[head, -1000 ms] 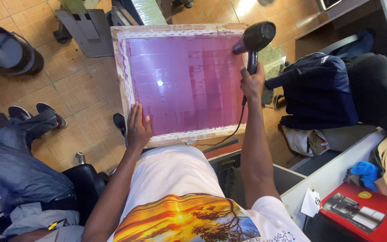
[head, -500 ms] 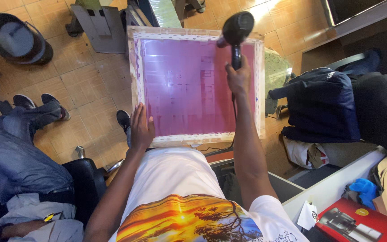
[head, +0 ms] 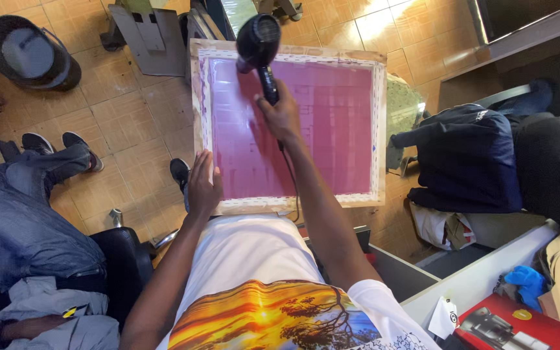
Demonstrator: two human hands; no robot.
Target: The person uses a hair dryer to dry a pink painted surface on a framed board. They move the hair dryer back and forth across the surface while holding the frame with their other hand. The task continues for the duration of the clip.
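A wooden printing frame with a pink-coated mesh stands tilted in front of me. My left hand grips its lower left edge, fingers on the wood. My right hand holds a black hair dryer by the handle. The dryer's head hangs over the upper left part of the mesh, and its cord runs down past my arm.
A seated person in jeans stretches legs across the tiled floor at left. A round black bin sits at top left. A dark backpack lies at right, a red box on a white ledge at bottom right.
My right hand has swept the dryer from the frame's upper right corner across to its upper left. My left hand has stayed on the lower left edge.
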